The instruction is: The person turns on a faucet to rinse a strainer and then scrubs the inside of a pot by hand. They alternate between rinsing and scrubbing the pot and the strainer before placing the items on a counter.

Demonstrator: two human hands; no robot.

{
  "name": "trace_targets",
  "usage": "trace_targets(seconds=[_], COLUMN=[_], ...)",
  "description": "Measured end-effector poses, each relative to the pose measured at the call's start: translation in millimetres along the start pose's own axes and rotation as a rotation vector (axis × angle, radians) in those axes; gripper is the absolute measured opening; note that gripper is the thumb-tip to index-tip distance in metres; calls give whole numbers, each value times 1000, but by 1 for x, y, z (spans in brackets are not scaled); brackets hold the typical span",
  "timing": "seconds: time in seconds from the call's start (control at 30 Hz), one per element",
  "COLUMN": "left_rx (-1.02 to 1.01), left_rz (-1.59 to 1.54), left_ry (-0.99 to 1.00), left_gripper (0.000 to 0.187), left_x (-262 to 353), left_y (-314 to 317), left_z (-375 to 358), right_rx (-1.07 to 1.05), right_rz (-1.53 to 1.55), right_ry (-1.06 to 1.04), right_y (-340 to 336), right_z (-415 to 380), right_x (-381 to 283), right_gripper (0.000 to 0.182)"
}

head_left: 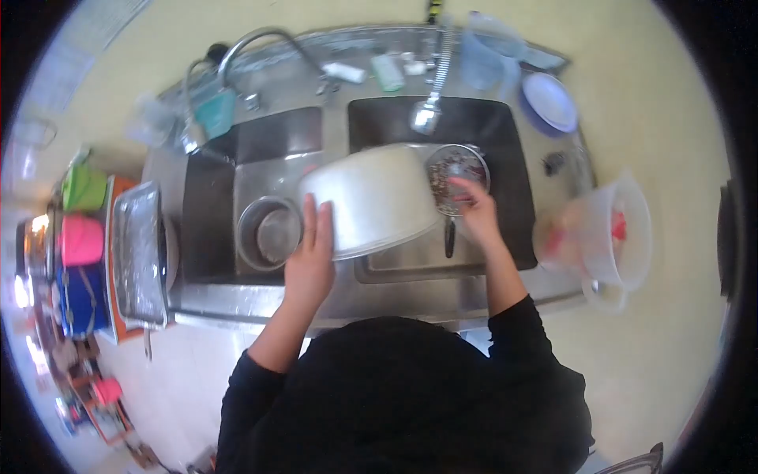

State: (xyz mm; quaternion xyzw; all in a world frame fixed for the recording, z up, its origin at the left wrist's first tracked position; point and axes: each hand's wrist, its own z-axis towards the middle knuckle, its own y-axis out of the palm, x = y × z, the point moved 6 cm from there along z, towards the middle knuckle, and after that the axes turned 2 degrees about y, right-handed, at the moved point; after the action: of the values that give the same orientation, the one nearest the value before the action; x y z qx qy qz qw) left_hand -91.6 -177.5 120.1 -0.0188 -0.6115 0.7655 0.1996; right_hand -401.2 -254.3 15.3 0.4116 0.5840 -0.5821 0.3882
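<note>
A large silver metal pot (pixel 375 197) is tilted over the divider between two sink basins, its inside hidden from me. My left hand (pixel 312 245) grips it at its left side, fingers stretched up along the metal. My right hand (pixel 476 209) is just right of the pot, fingers apart and slightly blurred, over a round strainer (pixel 446 180). Small dark and pale bits lie in the strainer, too small to name. Its black handle (pixel 450 238) points toward me in the right basin. A smaller round metal pot (pixel 269 234) stands in the left basin.
A curved faucet (pixel 268 33) and a hose sprayer (pixel 426 117) reach over the basins. Clear pitchers stand at the back (pixel 485 59) and right (pixel 616 237), near a purple bowl (pixel 550 104). A metal tray (pixel 138 253) and colored buckets (pixel 81 239) are at left.
</note>
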Motion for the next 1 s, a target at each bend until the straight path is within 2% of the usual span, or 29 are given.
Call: trace_targets(seconds=[0.07,0.17,0.27,0.33,0.37,0.47,0.5,0.6,0.63,0.77,0.87,0.93,1.0], left_rx=[-39,-10,-50,-41,-139,52,41,169,203,65,73,117,149], left_rz=[12,33,-28,-112,-183,-403,-488,-645,-686,-790,-796,-748,-801], left_ry=[27,127,185,207,107,178,71,142,165,65,-7,-64,-213], left_gripper=[80,79,82,86,84,79,75,73,72,70,66,64,61], left_x=[7,25,46,61,61,81,83,87,88,73,46,15,-12], left_y=[2,6,6,4,8,-9,-15,-28,-32,-25,-20,-15,-17], left_z=[-1,0,7,16,23,50,55,59,58,37,16,-2,-21], right_rx=[-130,-73,-64,35,82,189,268,408,441,664,844,812,789], right_rz=[-32,-102,188,106,63,452,507,858,959,1141,1110,1248,1325], right_ry=[-196,-259,-118,-44,-5,358,328,350,313,215,116,53,-6], right_y=[8,11,6,-8,-17,-38,-45,-54,-60,-109,-157,-190,-219], right_z=[-32,-50,-57,-61,-64,-74,-77,-70,-58,27,97,160,206], right_x=[-39,-30,-1,13,19,40,36,36,31,28,17,41,52], right_gripper=[69,70,59,47,42,30,28,32,36,36,36,40,40])
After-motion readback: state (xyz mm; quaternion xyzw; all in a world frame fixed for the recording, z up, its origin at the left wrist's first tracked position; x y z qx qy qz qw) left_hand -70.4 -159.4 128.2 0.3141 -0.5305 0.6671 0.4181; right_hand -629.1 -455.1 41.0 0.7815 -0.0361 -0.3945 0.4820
